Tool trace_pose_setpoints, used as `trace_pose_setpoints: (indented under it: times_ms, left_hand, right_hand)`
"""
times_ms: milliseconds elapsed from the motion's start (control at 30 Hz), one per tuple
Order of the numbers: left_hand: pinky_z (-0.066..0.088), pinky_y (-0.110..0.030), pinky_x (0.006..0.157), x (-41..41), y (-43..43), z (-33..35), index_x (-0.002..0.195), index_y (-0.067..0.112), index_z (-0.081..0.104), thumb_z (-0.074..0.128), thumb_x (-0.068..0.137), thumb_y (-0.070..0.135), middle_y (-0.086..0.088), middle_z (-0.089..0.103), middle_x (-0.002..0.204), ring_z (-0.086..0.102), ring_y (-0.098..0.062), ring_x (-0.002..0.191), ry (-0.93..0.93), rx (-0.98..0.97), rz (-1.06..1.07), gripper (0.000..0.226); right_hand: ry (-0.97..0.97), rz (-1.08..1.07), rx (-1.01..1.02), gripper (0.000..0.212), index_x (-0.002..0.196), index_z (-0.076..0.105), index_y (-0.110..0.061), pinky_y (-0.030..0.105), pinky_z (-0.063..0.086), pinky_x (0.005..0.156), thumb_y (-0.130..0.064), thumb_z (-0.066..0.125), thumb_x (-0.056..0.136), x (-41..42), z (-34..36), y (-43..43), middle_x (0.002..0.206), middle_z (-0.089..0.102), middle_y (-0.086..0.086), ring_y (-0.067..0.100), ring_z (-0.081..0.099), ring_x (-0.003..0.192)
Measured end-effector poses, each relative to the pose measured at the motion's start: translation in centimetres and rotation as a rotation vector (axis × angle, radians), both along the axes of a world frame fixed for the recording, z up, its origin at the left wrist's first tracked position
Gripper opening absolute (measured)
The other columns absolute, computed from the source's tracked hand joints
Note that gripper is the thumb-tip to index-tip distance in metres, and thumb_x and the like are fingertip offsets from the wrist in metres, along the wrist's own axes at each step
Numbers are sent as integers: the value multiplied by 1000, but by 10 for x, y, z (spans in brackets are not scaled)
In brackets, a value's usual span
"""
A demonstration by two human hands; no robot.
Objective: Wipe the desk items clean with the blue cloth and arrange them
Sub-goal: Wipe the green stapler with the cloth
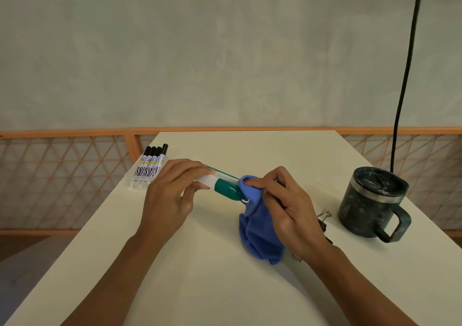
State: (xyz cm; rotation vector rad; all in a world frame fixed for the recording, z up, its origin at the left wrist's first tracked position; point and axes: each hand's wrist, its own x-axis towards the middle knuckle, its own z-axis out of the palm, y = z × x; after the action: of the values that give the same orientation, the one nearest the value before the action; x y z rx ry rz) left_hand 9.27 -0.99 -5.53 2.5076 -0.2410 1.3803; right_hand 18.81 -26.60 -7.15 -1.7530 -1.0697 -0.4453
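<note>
while our left hand (170, 195) grips the green pen (225, 187), our right hand (282, 208) pinches the blue cloth (260, 235) round its end, above the tabletop (212, 275).

Soft, even, dimmish light; faint shadows; slight overall blur; wide-angle bowing at edges

Office or study workspace is suggested: white desk (225, 288), marker pack (149, 167) at its far left corner, binder clip (324, 213) and lidded mug (372, 205) near the right edge.
</note>
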Motion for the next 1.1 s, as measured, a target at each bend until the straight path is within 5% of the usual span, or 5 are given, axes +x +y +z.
trace_pose_setpoints:
  times_ms: [167, 333, 467, 933, 1100]
  left_hand:
    - [42, -20, 108, 2, -6, -2, 119, 11, 81, 72, 96, 5, 1, 74, 120, 65, -22, 113, 10, 3, -11, 24]
    - [46, -22, 107, 0, -7, 2, 120, 10, 81, 72, 98, 6, 2, 75, 122, 66, -17, 114, 6, 8, -85, 24]
    - [50, -27, 106, -1, -13, 1, 120, 9, 80, 73, 99, 7, -1, 75, 123, 67, -18, 117, 29, 34, -138, 22]
    - [57, -29, 103, -5, -8, 9, 120, 10, 80, 73, 96, -9, -2, 75, 129, 69, -17, 127, 17, -80, -168, 31]
    - [52, -26, 110, -8, -1, 10, 122, 8, 80, 74, 93, -12, -1, 74, 130, 68, -14, 128, -1, -26, -113, 36]
  right_hand:
    - [10, -4, -96, 45, 138, 70, -34, 36, 53, 80, -13, 44, 108, -3, -2, 3, 112, 55, -13, 17, 64, 97]
    - [-67, -134, -247, 48, 141, 62, -53, 8, 38, 72, -42, 29, 108, 9, 2, -4, 112, 47, -18, -1, 55, 88]
    - [-32, -42, -293, 46, 147, 51, -56, 25, 51, 79, -49, 29, 108, 11, 1, -1, 116, 45, -17, 8, 58, 96]
    - [-5, -57, -197, 45, 133, 69, -49, 17, 45, 70, -19, 45, 110, 17, 1, -9, 116, 51, -15, 15, 59, 88]
    - [446, 122, -20, 40, 119, 78, -29, 27, 50, 97, 0, 53, 108, 12, 14, -11, 119, 72, -15, 13, 66, 115]
